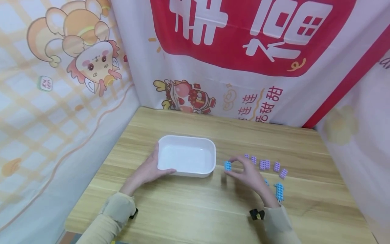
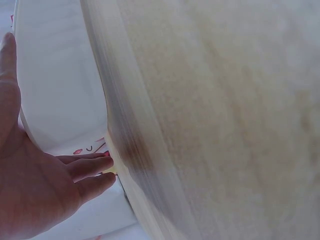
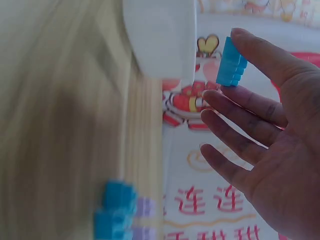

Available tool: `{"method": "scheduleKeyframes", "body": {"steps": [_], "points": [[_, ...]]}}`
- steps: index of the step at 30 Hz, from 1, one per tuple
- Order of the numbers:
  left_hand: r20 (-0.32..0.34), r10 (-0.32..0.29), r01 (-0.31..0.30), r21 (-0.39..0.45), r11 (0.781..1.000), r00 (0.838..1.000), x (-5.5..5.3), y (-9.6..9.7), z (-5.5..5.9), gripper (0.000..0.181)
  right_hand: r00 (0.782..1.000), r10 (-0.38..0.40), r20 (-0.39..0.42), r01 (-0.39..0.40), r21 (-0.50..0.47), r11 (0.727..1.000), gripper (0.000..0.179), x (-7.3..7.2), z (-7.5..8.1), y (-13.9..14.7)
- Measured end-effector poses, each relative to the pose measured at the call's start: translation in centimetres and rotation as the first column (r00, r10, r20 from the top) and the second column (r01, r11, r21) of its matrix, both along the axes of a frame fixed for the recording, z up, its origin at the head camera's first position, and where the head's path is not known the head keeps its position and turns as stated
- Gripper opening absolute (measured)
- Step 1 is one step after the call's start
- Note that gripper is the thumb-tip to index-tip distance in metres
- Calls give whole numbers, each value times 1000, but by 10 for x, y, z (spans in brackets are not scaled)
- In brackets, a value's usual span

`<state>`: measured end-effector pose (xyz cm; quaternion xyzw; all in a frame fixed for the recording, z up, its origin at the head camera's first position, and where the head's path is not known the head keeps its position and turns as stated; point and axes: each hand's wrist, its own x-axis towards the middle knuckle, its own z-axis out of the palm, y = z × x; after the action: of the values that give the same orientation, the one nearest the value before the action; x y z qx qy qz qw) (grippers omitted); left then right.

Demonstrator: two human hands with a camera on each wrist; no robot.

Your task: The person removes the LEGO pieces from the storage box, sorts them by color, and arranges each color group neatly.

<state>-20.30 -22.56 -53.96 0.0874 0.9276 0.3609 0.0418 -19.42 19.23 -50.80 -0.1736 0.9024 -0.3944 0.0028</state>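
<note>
My right hand pinches a blue building brick between thumb and index finger, lifted over the table just right of a white plastic tub. In the right wrist view the brick shows its studs, and the other fingers spread away from it. My left hand holds the tub at its near left corner, thumb along the front rim and fingers at the left side. The left wrist view shows that hand against the tub's white wall. Inside the tub only its white bottom shows.
Right of my right hand lie a row of purple bricks and several blue bricks, one partly hidden by the forearm. All rest on a wooden table. Printed cloth hangs behind and beside the table.
</note>
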Motion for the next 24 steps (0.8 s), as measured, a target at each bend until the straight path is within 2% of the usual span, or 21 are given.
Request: {"method": "scheduleKeyframes", "body": {"steps": [6, 10, 17, 24], "points": [[2, -1, 1, -6, 1000, 1000, 0, 1, -1, 152, 997, -77, -25, 77, 15, 997, 47, 18, -9, 34], [-1, -1, 1, -9, 1000, 1000, 0, 0, 0, 152, 990, -139, -29, 139, -8, 990, 45, 32, -14, 53], [-11, -8, 8, 13, 1000, 1000, 0, 1, 4, 153, 968, -227, -104, 229, 6, 973, 38, 57, -20, 81], [-5, -11, 11, -3, 1000, 1000, 1, 0, 2, 153, 950, -295, -103, 301, 46, 953, 39, 78, -29, 115]]}}
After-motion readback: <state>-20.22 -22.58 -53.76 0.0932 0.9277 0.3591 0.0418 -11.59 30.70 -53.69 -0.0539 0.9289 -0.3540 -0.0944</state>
